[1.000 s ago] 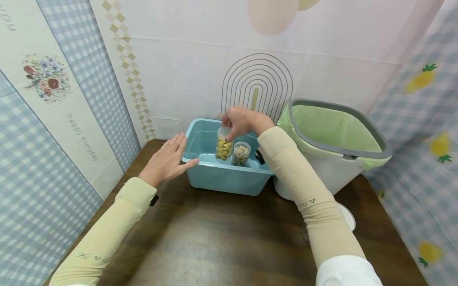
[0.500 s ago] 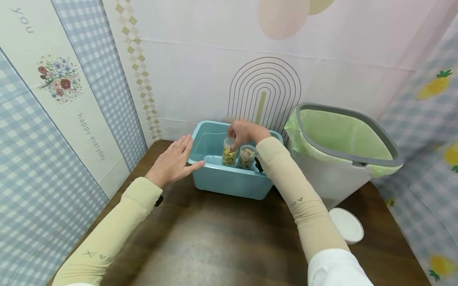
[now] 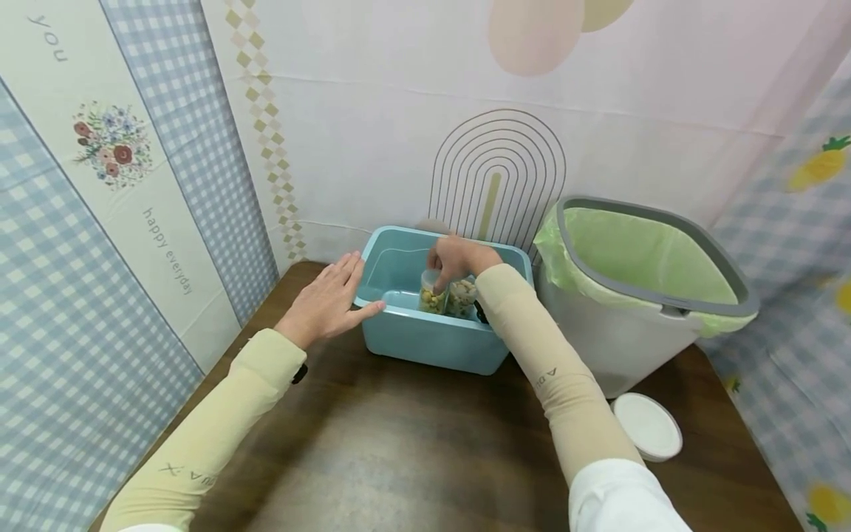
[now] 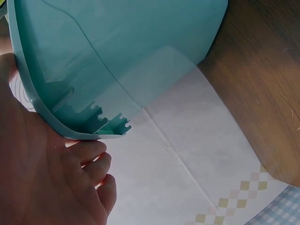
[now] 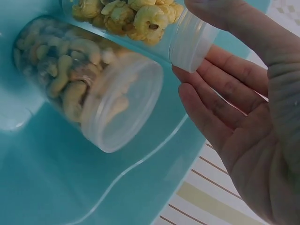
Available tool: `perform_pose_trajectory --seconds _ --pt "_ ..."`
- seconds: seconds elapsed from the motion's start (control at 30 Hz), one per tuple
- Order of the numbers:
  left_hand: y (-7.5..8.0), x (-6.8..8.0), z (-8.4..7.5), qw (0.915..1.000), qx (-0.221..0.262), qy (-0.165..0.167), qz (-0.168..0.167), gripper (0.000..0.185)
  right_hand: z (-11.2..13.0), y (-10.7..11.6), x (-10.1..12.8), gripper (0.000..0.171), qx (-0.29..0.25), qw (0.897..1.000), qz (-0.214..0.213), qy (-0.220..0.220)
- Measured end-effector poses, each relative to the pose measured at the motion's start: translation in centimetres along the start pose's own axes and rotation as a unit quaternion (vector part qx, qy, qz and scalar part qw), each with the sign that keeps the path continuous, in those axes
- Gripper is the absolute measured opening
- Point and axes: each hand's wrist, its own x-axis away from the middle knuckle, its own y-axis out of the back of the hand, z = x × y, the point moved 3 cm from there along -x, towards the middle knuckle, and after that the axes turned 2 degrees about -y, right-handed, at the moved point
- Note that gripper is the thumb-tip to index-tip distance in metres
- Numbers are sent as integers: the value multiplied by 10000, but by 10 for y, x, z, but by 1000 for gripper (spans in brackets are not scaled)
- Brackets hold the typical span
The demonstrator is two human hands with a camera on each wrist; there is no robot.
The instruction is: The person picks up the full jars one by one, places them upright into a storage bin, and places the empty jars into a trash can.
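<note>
Upright, the popcorn jar (image 3: 431, 298) is pinched at its lid from above by the right hand (image 3: 456, 255); the left hand (image 3: 327, 299), fingers straight, rests against the teal bin (image 3: 425, 341).

Clear, smooth plastic jar of yellow snacks (image 5: 140, 18) between the fingertips; glossy teal plastic tub (image 3: 425, 343) beneath; dark matt wooden table (image 3: 412, 458).

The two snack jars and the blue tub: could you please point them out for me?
Popcorn jar (image 5: 136, 16), right wrist view, its clear side.
Cashew jar (image 5: 70, 89), right wrist view, its clear side.
Blue tub (image 3: 425, 343), head view, its front wall.
</note>
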Motion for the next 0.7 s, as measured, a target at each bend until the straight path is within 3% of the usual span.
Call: perform_pose_trajectory --seconds 0.33,0.5,0.7 --pt "-6 -7 -3 9998 -84 154 29 99 -13 -19 -17 50 -95 9999 65 124" --pt "-4 -6 -3 9999 -55 151 59 100 -9 -16 -15 45 -38 9998 91 150" --pt "-1 -5 -2 9999 -24 142 64 100 -3 -1 -11 52 -96 9998 159 104"
